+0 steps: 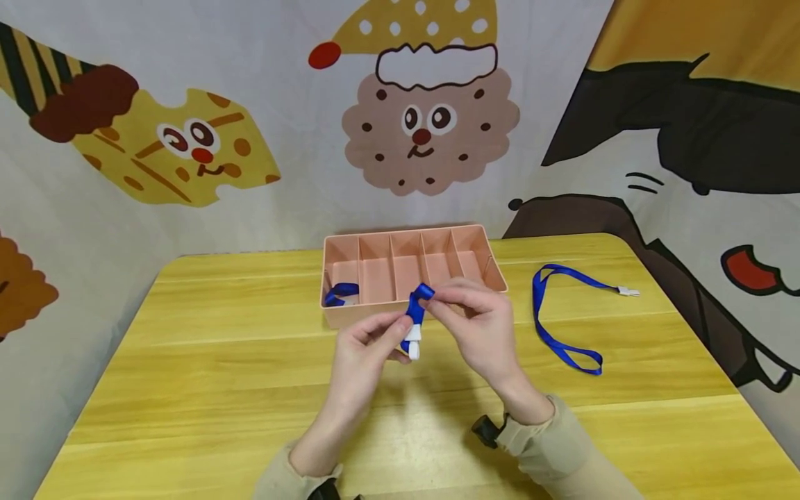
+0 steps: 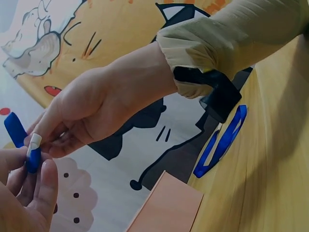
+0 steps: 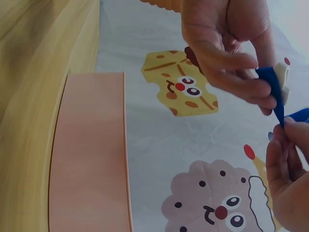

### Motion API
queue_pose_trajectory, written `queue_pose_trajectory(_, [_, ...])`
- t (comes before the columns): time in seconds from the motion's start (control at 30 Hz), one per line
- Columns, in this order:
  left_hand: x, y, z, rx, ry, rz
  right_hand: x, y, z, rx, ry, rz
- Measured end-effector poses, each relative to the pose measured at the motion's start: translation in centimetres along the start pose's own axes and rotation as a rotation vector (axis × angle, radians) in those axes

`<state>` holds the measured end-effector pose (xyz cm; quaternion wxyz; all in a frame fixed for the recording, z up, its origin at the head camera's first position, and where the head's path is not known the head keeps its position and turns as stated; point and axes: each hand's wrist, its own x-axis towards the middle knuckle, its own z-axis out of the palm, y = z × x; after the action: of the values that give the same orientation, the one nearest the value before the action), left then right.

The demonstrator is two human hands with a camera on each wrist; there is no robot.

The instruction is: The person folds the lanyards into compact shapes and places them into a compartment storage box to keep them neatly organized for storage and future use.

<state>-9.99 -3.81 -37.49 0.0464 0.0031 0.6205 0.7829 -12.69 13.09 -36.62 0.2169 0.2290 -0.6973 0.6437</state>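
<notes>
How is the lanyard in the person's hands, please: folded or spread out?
Folded, at least mostly: the blue lanyard shows as a short bundle between the left hand and right hand, with no long strap hanging down.

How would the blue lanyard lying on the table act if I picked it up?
That blue lanyard would probably flop and dangle, because it lies in loose curves and the matching held lanyard bends between the hands. It looks light, being just thin ribbon with a small white clip.

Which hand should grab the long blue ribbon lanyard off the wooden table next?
Probably the right hand: it's nearer that long blue ribbon lanyard; the left hand is farther. Both hands pinch the folded blue ribbon lanyard, though.
</notes>
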Motion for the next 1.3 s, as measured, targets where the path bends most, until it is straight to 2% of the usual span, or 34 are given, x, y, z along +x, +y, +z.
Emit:
queue_pose_trajectory(0.17, [0.0, 0.1, -0.2, -0.01, 0.005, 0.002, 0.1, 0.2, -0.4, -0.132, -0.077, -0.185])
queue_pose_trajectory(0.23, [0.0, 0.1, -0.2, -0.01, 0.006, -0.002, 0.2, 0.2, -0.6, -0.145, -0.105, -0.251])
queue_pose_trajectory(0.37, [0.1, 0.1, -0.2, -0.028, 0.016, -0.025, 0.5, 0.3, -0.8, -0.163, -0.147, -0.355])
queue_pose_trajectory(0.53, [0.2, 0.0, -0.2, -0.066, 0.033, -0.062, 0.7, 0.4, -0.9, -0.233, -0.17, -0.463])
queue_pose_trajectory(0.83, [0.2, 0.0, -0.3, -0.117, 0.026, -0.07, 0.9, 0.6, -0.7, -0.275, -0.191, -0.581])
queue_pose_trajectory(1.13, [0.2, 0.1, -0.5, -0.109, 0.008, -0.034, 0.8, 0.5, -0.9, -0.393, -0.228, -0.6])
queue_pose_trajectory(1.3, [0.1, 0.2, -0.7, -0.085, -0.042, 0.0, 0.7, 0.4, -1.1, -0.446, -0.234, -0.609])
